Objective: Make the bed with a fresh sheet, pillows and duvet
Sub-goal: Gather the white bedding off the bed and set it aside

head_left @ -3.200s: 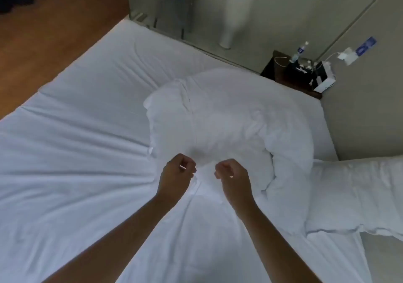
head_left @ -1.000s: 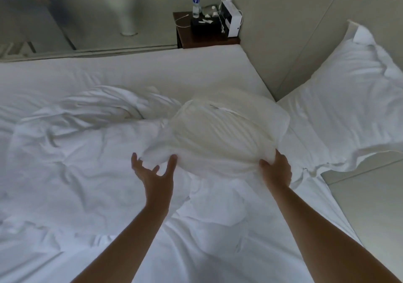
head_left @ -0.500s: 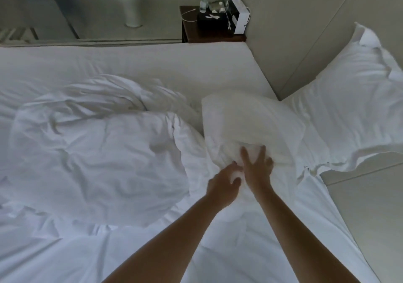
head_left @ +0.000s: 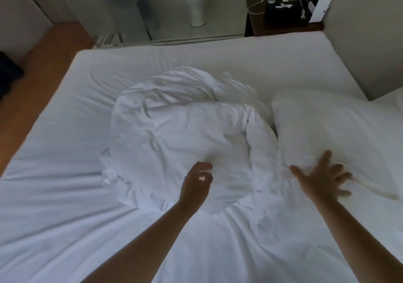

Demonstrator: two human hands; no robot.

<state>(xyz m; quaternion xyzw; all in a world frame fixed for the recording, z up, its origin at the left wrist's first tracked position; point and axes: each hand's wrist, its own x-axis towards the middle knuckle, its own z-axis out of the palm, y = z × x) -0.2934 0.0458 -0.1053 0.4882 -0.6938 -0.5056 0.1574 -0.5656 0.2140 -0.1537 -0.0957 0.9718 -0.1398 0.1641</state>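
Our right hand (head_left: 322, 179), fingers spread and holding nothing, lies at the near edge of the plump white pillow (head_left: 327, 130) on the bed's right side; our left hand (head_left: 197, 184), loosely curled and empty, hovers over the crumpled duvet (head_left: 174, 134) bunched mid-bed on the white sheet (head_left: 54, 184)

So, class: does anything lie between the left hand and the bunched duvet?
Nothing visible: the left hand is right over the duvet, fingers curled at its near edge. The pillow lies apart, under the right hand.
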